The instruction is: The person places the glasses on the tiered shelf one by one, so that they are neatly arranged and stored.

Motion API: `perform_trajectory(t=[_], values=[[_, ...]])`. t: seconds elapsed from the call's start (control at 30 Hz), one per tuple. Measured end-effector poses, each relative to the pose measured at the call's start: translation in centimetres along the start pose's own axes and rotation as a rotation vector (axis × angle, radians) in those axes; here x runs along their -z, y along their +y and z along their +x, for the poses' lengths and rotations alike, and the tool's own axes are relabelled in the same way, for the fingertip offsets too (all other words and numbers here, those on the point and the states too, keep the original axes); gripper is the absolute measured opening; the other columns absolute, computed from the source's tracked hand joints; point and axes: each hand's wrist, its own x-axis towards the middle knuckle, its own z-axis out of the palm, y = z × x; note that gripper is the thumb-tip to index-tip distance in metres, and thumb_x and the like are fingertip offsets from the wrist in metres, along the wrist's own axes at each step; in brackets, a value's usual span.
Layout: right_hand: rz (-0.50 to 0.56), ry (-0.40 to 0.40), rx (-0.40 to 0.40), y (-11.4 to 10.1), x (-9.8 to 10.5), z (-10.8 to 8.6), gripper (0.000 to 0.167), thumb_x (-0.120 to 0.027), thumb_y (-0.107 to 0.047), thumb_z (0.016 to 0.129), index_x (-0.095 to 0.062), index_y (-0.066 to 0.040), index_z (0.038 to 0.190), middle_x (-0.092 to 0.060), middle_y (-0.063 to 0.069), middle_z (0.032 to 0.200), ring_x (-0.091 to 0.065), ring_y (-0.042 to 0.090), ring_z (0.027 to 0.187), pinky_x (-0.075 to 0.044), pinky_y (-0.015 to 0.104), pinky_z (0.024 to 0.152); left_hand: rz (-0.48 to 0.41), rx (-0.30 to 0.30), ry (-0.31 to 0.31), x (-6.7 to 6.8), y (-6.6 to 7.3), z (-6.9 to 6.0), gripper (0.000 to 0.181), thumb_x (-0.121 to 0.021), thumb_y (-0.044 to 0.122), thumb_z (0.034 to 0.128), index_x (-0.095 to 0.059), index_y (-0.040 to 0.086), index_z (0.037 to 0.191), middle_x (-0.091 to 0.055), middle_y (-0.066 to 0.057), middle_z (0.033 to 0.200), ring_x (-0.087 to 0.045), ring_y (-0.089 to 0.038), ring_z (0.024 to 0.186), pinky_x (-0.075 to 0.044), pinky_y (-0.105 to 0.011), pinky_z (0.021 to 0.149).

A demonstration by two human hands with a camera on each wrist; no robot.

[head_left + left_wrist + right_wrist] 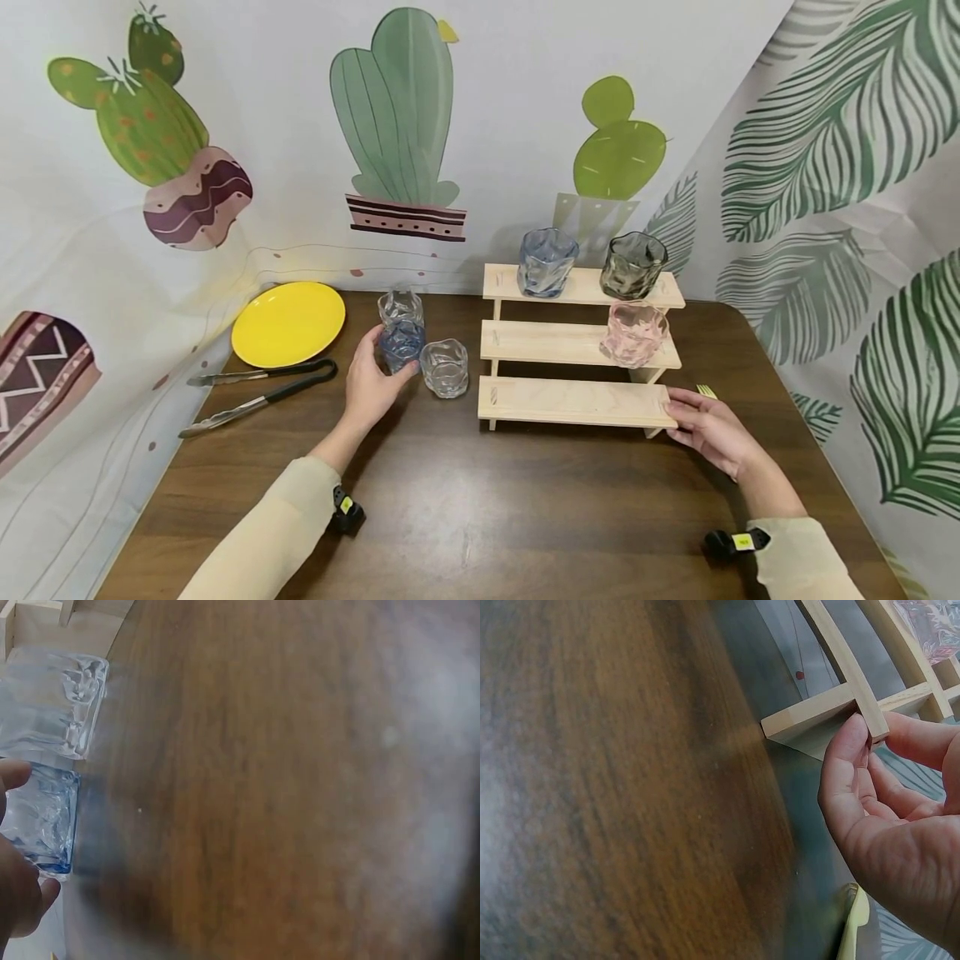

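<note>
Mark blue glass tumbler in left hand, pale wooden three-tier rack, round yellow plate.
Blue glass tumbler (402, 340): head view, side wall.
Pale wooden rack (572, 398): head view, lowest shelf.
Yellow plate (288, 323): head view, bare centre.

At the far left corner of the brown wood-grain desk (465, 500), a round yellow plate (288, 323), lying flat. Just in front of it, spread tongs (283, 390) with black handles and metal ends, joint toward the right. Near the right edge, a small yellow tined thing (706, 391), mostly hidden. Behind, a pale cloth backdrop (277, 100) printed with potted cacti (401, 125) and, to the right, large green striped leaves (817, 125).
</note>
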Motion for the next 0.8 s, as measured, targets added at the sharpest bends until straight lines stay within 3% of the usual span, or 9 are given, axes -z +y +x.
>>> perform_trajectory(t=[0.5,0.8], values=[[0.011,-0.007,0.008,0.1,0.1,-0.1,0.048,-0.056,-0.006,0.107,-0.037,0.004,0.149,-0.065,-0.001,0.114,-0.065,0.013,0.097,-0.058,0.027,0.079,0.010,0.031,-0.032,-1.0,-0.4,0.7,0.094,-0.093,0.022,0.0776,-0.037,0.011,0.152,-0.054,-0.020,0.137,-0.053,-0.037,0.126,-0.044,-0.055,0.103],[0.017,-0.006,0.005,0.1,0.1,0.0,0.041,-0.057,-0.006,0.106,-0.043,-0.001,0.145,-0.066,-0.001,0.113,-0.066,0.013,0.097,-0.058,0.027,0.079,0.028,0.043,0.017,-1.3,-0.4,0.6,0.092,-0.096,0.024,0.0744,-0.042,0.011,0.147,-0.057,-0.017,0.129,-0.058,-0.034,0.111,-0.047,-0.052,0.091]])
